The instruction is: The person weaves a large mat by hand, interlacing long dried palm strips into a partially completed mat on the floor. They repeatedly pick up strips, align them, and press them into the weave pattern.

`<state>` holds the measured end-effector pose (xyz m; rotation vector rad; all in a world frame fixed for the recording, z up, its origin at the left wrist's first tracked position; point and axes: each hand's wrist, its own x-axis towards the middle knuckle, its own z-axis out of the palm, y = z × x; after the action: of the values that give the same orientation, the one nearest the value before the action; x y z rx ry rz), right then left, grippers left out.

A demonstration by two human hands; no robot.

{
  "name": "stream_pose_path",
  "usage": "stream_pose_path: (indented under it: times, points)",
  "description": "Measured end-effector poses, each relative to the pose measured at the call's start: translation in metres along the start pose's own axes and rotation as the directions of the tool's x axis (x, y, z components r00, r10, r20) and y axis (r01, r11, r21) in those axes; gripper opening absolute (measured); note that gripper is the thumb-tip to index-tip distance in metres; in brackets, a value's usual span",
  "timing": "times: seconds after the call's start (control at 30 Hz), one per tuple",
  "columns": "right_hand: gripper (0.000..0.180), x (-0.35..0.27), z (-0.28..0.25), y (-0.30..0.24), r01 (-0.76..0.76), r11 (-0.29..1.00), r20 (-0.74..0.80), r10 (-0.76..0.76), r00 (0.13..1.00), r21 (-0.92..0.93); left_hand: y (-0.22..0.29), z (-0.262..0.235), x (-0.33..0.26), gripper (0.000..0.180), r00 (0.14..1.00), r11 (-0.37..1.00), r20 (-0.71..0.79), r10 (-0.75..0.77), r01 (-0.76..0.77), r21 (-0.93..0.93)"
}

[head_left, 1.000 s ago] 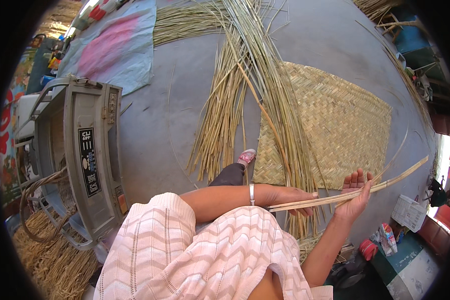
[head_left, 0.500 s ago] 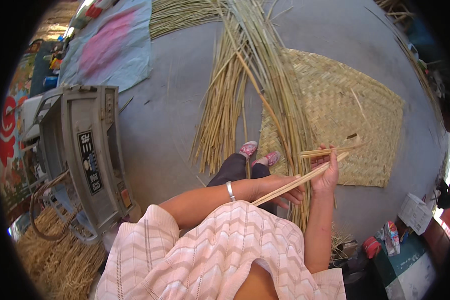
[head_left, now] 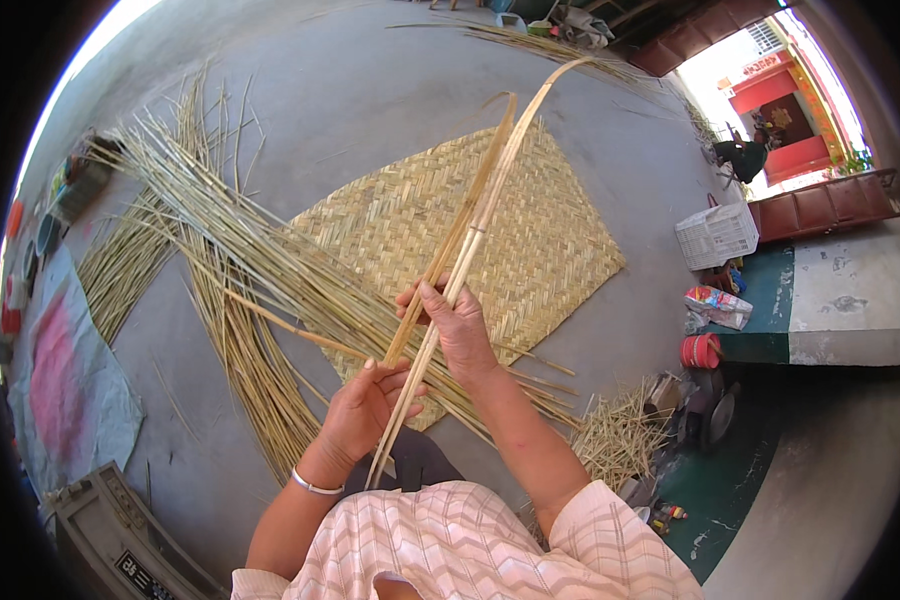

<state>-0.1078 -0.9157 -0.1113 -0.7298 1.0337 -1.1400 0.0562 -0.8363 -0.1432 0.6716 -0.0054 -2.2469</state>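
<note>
So, my right hand [head_left: 458, 330] pinches the pale strips [head_left: 477, 230] and a browner strip [head_left: 439, 270], which slant up over the woven mat [head_left: 555, 215]. My left hand [head_left: 363, 408] sits lower, fingers behind the pale strips; whether it grips, I cannot tell. Long stalks [head_left: 270, 257] overlap the mat.

I wear a knit top [head_left: 470, 545] in pale pink, crossed by zigzag bands of a duskier, brownish pink, with white-tinged stripes among them and lines of tiny openwork holes in the knit. Its right sleeve [head_left: 610, 530] is short and loose, cut wide, and carries the same zigzags; the left sleeve [head_left: 258, 583] shows just its pale edge. At my chest the neckline [head_left: 378, 578] curves. A plain, narrow, silver-coloured bangle [head_left: 316, 487] rings my left wrist. My fingers [head_left: 433, 302] are bare, and dark trousers [head_left: 432, 463] cover my legs.
</note>
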Motion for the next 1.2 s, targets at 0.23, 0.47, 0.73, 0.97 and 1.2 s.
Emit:
stream_pose_path:
  times: [0.23, 0.47, 0.73, 0.97, 1.2]
  points:
    - [0.023, 0.015, -0.018, 0.017, -0.050, 0.998, 0.056, 0.052, 0.997, -0.037, 0.006, 0.009, 0.027, 0.036, 0.993, 0.889, -0.115, -0.005, 0.057, 0.455]
    - [0.034, 0.028, -0.069, 0.115, -0.429, 0.876, -0.143, 0.464, 0.874, 0.223, -0.051, -0.055, 0.025, 0.033, 0.920, 0.859, -0.368, -0.136, 0.294, 0.419]
    - [0.031, 0.002, -0.070, 0.210, -0.522, 0.695, -0.163, 0.664, 0.730, 0.495, -0.084, -0.121, -0.047, 0.034, 0.833, 0.817, -0.319, -0.452, 0.530, 0.227]
    - [0.032, 0.019, -0.029, 0.199, -0.449, 0.802, -0.221, 0.557, 0.801, 0.393, -0.038, -0.129, -0.062, 0.029, 0.823, 0.820, -0.228, -0.520, 0.556, 0.137]
    - [0.027, 0.041, 0.013, 0.193, -0.401, 0.894, -0.240, 0.441, 0.865, 0.198, 0.018, -0.141, -0.048, 0.026, 0.862, 0.846, -0.162, -0.479, 0.503, 0.174]
